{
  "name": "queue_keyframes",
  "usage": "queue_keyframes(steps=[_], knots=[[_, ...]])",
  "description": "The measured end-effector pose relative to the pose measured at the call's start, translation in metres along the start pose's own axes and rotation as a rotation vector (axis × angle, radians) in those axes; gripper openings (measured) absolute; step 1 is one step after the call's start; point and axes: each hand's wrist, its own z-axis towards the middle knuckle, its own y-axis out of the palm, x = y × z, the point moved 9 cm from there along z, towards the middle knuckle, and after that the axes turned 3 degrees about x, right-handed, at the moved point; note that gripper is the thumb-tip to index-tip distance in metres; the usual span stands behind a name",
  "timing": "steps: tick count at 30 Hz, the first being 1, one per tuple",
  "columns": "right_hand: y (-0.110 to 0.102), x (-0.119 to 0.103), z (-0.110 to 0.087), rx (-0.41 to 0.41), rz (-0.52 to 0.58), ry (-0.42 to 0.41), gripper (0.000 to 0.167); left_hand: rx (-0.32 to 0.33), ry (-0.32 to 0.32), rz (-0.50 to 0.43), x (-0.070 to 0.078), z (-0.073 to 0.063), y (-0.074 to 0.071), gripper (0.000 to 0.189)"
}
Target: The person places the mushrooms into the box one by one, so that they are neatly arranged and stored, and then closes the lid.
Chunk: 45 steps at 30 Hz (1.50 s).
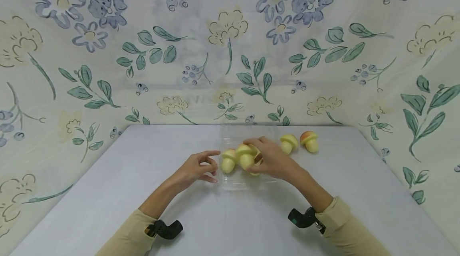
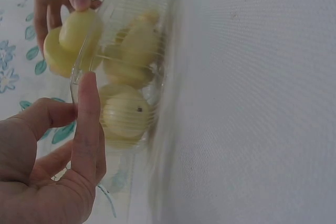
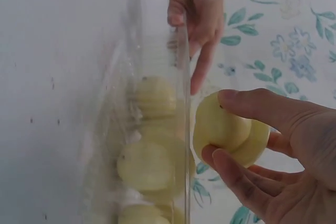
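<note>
A clear plastic box (image 1: 235,185) stands on the table with several yellow-green mushroom-shaped pieces inside, one of them (image 1: 228,165) at its left end. My right hand (image 1: 274,160) holds another mushroom-shaped piece (image 3: 223,124) between thumb and fingers, above the box's rim. In the left wrist view this held piece (image 2: 73,40) shows its rounded stem and wider cap. My left hand (image 1: 195,170) is at the box's left side, fingers loosely extended, fingertips touching or very near the wall. Part of the box's contents is hidden behind my right hand.
Two more mushroom-shaped pieces lie right of the box: a yellow one (image 1: 288,143) and one with a reddish cap (image 1: 310,141). The white table (image 1: 161,136) ends at the back against a flower-patterned cloth (image 1: 201,48).
</note>
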Motion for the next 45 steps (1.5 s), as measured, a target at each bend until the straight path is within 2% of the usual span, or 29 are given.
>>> queue_keyframes(steps=[5, 16, 24, 33, 37, 45], knots=[[0.013, -0.009, 0.003, -0.030, -0.009, -0.025, 0.067, -0.005, 0.003, 0.000, 0.000, 0.000, 0.000, 0.061], [0.036, -0.011, 0.009, -0.096, 0.054, 0.003, 0.070, -0.009, 0.005, 0.003, 0.001, -0.001, 0.001, 0.061], [0.046, -0.004, 0.016, -0.089, 0.027, 0.051, 0.070, -0.012, 0.012, -0.006, 0.001, -0.002, 0.001, 0.061], [0.048, -0.009, 0.018, -0.068, 0.033, 0.020, 0.067, -0.009, 0.016, -0.003, 0.003, -0.002, 0.001, 0.060], [0.050, -0.012, 0.017, -0.076, 0.055, -0.013, 0.061, -0.009, 0.009, -0.005, 0.002, -0.002, 0.001, 0.060], [0.049, -0.014, 0.018, -0.048, 0.028, -0.047, 0.041, -0.014, 0.008, -0.003, 0.002, -0.002, 0.001, 0.061]])
